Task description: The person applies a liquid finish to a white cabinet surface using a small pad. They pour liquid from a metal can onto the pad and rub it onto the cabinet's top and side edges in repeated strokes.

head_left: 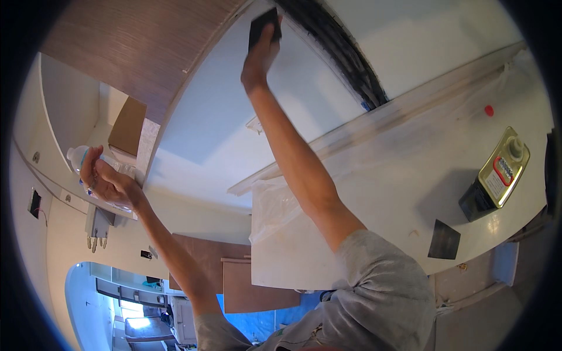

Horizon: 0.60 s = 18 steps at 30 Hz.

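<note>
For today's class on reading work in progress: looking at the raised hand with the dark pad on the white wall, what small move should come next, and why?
Probably slide the pad right, toward the black streak. The right hand presses it flat on the white wall, just left of the streak, which is still dark and unbroken. The left hand holds a bottle.

We see a white counter (374, 193) with a thin clear plastic sheet (275, 205) over part of it. A yellow and black metal can (494, 175) sits on it. Near the can lies a dark square sheet (444, 240). A small red cap (489, 110) lies farther off.
</note>
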Tool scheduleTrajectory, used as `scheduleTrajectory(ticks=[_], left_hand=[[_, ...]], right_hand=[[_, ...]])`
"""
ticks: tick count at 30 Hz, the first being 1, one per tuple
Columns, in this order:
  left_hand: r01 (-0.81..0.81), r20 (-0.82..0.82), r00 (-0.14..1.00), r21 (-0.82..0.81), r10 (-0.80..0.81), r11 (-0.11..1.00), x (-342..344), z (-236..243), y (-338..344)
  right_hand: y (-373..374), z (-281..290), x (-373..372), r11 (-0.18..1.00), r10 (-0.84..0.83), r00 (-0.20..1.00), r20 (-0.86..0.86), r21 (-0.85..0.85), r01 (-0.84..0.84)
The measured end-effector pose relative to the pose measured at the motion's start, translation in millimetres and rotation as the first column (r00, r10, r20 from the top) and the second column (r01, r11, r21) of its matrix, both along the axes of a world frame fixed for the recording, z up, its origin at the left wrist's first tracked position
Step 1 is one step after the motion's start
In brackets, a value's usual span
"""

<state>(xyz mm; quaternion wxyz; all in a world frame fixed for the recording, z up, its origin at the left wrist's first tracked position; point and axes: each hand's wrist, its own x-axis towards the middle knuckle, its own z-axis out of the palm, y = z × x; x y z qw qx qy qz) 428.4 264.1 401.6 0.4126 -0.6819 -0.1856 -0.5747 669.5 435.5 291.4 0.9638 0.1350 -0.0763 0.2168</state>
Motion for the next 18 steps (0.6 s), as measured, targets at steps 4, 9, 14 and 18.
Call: scheduleTrajectory(ticks=[4,9,14,18], left_hand=[[0.033,-0.003,0.999,-0.035,-0.033,0.999,5,-1,-3],[0.058,-0.010,0.998,-0.009,-0.058,0.998,8,2,-3],[0.092,-0.028,0.995,-0.085,-0.095,0.992,8,1,-2],[0.098,-0.022,0.995,-0.108,-0.101,0.989,11,1,-3]], right_hand=[[-10,25,-16,0.986,-0.003,0.982,0.191,-0.163,0.035],[11,-4,-23,0.945,0.127,0.977,0.173,-0.319,-0.066],[96,28,-54,0.959,-0.230,0.970,0.075,-0.152,0.239],[80,4,-113,0.958,0.277,0.952,0.133,-0.108,-0.264]])
